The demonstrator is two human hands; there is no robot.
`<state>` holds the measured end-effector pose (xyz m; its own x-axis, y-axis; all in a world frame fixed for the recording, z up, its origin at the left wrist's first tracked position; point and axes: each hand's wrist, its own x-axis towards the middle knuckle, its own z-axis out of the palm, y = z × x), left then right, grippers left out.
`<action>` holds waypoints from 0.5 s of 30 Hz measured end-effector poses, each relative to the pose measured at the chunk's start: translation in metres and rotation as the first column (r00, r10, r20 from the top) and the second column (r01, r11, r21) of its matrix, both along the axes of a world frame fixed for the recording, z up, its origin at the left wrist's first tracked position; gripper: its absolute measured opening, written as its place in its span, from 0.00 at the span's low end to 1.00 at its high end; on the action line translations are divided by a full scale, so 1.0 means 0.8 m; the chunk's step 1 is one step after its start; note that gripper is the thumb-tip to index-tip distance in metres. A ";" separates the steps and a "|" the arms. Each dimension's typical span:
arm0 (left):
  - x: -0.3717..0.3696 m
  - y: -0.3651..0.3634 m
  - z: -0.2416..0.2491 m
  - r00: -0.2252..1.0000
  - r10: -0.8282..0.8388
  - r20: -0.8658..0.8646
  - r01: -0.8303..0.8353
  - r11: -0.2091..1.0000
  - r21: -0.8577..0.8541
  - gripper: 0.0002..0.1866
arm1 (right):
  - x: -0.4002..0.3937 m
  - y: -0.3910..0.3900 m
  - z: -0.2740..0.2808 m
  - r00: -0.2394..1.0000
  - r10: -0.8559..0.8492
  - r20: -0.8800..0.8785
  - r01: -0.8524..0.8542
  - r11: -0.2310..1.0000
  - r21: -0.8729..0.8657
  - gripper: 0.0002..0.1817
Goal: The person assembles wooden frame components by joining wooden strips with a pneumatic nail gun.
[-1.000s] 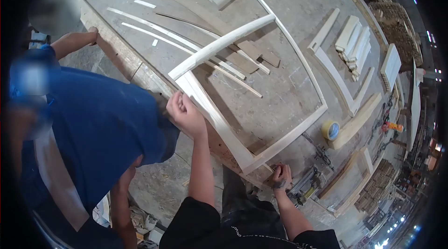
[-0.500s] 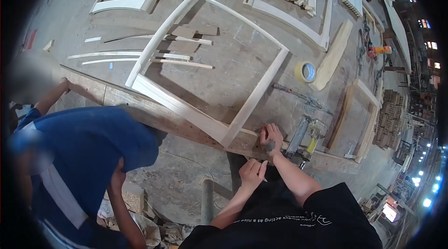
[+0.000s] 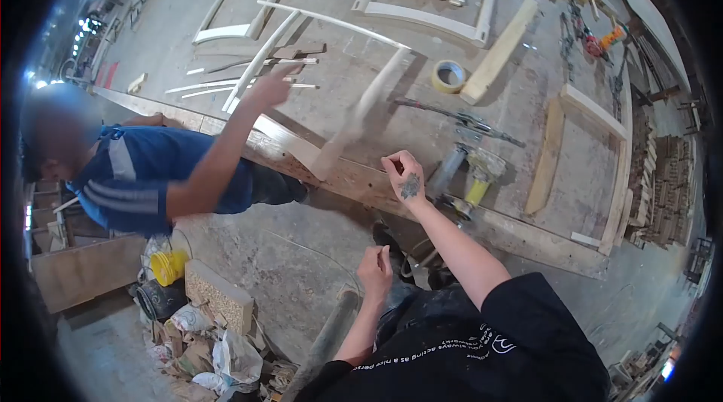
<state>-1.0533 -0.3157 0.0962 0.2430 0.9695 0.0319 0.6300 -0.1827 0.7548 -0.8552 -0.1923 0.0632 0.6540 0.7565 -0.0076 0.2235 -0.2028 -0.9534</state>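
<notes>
My right hand, with a dark mark on its back, is raised over the near edge of the workbench. Its fingers are curled in; anything within them is too small to make out. Lower down, in front of my body, my left hand is closed, and what it holds, if anything, is hidden. Left of my right hand stands a pale wooden frame, its near right leg blurred. A power tool with a yellow-green body rests on the bench just right of my right hand.
A co-worker in a blue shirt stands at the left, one arm stretched over the bench. Tape, a wooden board, a bar clamp and another frame lie on the bench. A yellow bucket and bags are on the floor.
My right hand has lifted off the bench edge, and my left hand has drawn back; the slim pointed thing in it no longer shows. The co-worker has straightened and reached across the frame. My view has turned left.
</notes>
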 end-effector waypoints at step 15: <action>0.142 -0.138 0.055 0.977 -0.143 0.160 0.107 0.971 0.212 0.17 | 0.281 -0.479 -0.030 0.796 -0.537 0.280 0.533 0.841 0.096 0.12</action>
<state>-0.9396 -0.4259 0.1402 0.3357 0.9009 0.2750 0.4558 -0.4109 0.7896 -0.6303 -0.5757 0.0395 0.9260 0.2843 0.2485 0.3434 -0.3604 -0.8673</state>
